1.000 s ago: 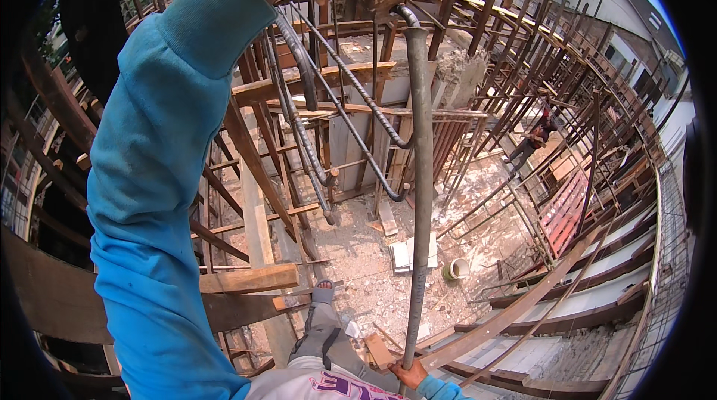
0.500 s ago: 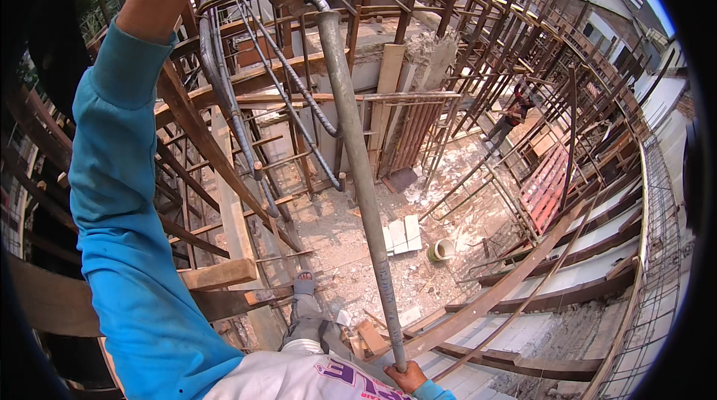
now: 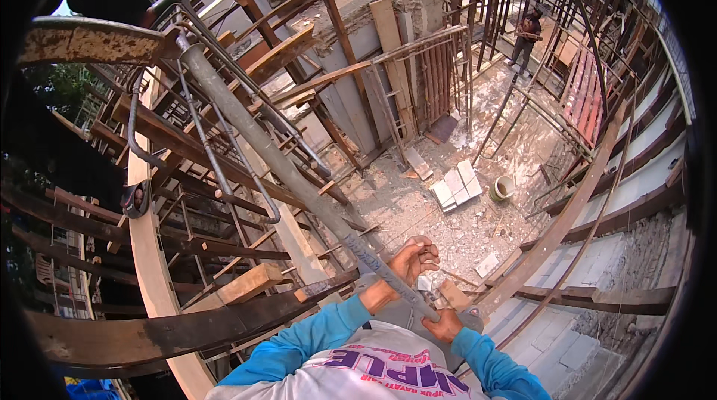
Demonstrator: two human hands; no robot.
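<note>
A hoe with a long grey metal pipe handle [image 3: 261, 138] slants from the upper left down toward my body. Its rusty, curved blade [image 3: 93, 43] is at the far end, raised in the upper left. Near the lower end, my right hand [image 3: 447, 325] is closed round the handle. My left hand [image 3: 415, 256] lies just farther up, where the handle crosses over it at the wrist and palm. Its fingers are loosely curled and apart, not wrapped round the pipe.
Bent steel bars [image 3: 202, 127] and timber beams [image 3: 187, 333] crowd the left. Below lie rubble, white slabs [image 3: 457, 185] and a bucket [image 3: 502, 188]. Another person [image 3: 528, 38] stands farther off among the poles. A curved plank [image 3: 553, 228] runs along the right.
The hoe's blade end has swung to the left. My raised left arm has come down, bringing that hand near my right one. My right hand keeps its grip; the view has shifted.
</note>
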